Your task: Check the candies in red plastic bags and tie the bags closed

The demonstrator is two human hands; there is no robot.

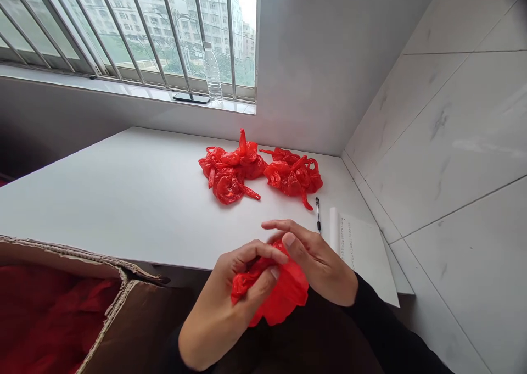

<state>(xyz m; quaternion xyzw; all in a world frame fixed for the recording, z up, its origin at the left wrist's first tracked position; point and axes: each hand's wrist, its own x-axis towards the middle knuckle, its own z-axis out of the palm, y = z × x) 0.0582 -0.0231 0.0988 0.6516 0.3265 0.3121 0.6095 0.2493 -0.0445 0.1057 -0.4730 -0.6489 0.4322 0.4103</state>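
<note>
Two hands [224,311] [319,264] close together, left clamped on red plastic bag [286,297], right's hold unclear, bunched bags [233,168] beyond

Held red bag [284,297]: upper part mostly covered by left fingers [265,249], can't see how it's bunched inside the grip. Some right fingers [294,229] are hidden behind the thumb, so contact with the bag is unclear. Cardboard box [113,324] cut off at left and bottom edges; red contents [49,308] too dark to separate. Notebook [366,253] writing too small to read. Window [144,33] cropped at top and left.
</note>
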